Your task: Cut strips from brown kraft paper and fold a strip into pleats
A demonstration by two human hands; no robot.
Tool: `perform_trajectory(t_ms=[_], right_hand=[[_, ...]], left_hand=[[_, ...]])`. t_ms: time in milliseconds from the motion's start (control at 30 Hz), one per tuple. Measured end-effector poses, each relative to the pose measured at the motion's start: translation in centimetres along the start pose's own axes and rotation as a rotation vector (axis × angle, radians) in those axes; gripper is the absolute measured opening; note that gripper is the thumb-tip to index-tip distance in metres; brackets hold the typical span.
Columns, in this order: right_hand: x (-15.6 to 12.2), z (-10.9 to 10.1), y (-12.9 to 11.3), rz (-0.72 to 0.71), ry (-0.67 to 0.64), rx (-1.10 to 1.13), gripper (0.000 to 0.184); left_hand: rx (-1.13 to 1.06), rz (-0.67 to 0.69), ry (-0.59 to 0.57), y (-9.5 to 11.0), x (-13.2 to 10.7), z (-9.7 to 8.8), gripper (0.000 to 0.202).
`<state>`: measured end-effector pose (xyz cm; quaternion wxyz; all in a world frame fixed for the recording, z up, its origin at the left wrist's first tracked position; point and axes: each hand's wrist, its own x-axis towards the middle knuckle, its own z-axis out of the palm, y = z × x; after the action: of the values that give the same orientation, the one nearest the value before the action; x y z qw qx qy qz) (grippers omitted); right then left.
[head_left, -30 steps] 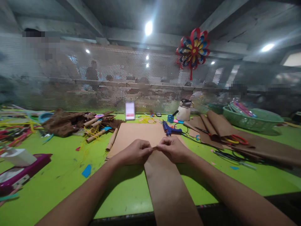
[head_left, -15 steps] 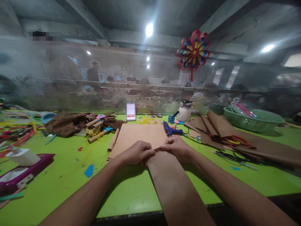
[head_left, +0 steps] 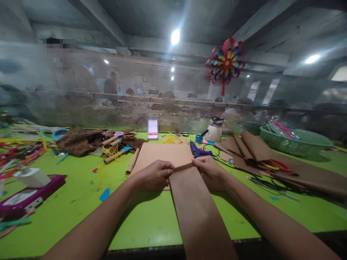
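A long strip of brown paper (head_left: 197, 213) runs from the table's near edge to a narrow fold at its far end. My left hand (head_left: 154, 176) pinches the left end of that fold, fingers closed on it. My right hand (head_left: 210, 169) pinches the right end, fingers closed too. The strip lies over a tan cardboard sheet (head_left: 162, 153) on the green table (head_left: 81, 206). A blue glue gun (head_left: 197, 150) lies just beyond my right hand.
Rolled brown paper tubes (head_left: 116, 153) and dark scraps lie left of the cardboard. Brown paper sheets with red-handled scissors (head_left: 276, 165) lie to the right, near a green basket (head_left: 295, 142). A phone (head_left: 152, 129), a white kettle (head_left: 214, 131) and a mesh screen stand behind. A purple case (head_left: 29, 195) sits left.
My hands have moved apart along the fold, from pinching close together at its middle to holding its two ends. The fold now shows as a flat narrow band between them.
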<state>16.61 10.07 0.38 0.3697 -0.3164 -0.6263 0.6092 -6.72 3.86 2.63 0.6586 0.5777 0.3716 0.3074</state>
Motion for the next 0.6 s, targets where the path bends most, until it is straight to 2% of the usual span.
perform_trajectory(t_ms=[167,233,300,433,533,600], right_hand=[[0.1,-0.3,-0.6,-0.062,-0.052,0.154,0.032],[-0.5,0.2,-1.3,-0.054,-0.117,0.156,0.045],[-1.3,1.0,-1.9,-0.029,-0.238,0.124,0.052],[-2.4,2.4,-2.7,-0.08,-0.402,0.056,0.029],[-2.7,3.0,-3.2,-0.184,-0.418,0.034,0.018],[-2.5,3.0,-3.2,-0.224,-0.39,0.002,0.017]], left_hand=[[-0.16,0.027,-0.024,-0.2,-0.1,0.0,0.022],[-0.15,0.036,-0.069,-0.1,-0.1,0.0,0.024],[-0.093,0.04,-0.119,-0.2,0.2,0.1,0.025],[0.024,0.049,-0.197,-0.4,0.5,0.7,0.023],[0.086,0.063,-0.222,-0.5,0.5,1.6,0.024],[0.073,0.074,-0.198,-0.6,0.5,2.1,0.025]])
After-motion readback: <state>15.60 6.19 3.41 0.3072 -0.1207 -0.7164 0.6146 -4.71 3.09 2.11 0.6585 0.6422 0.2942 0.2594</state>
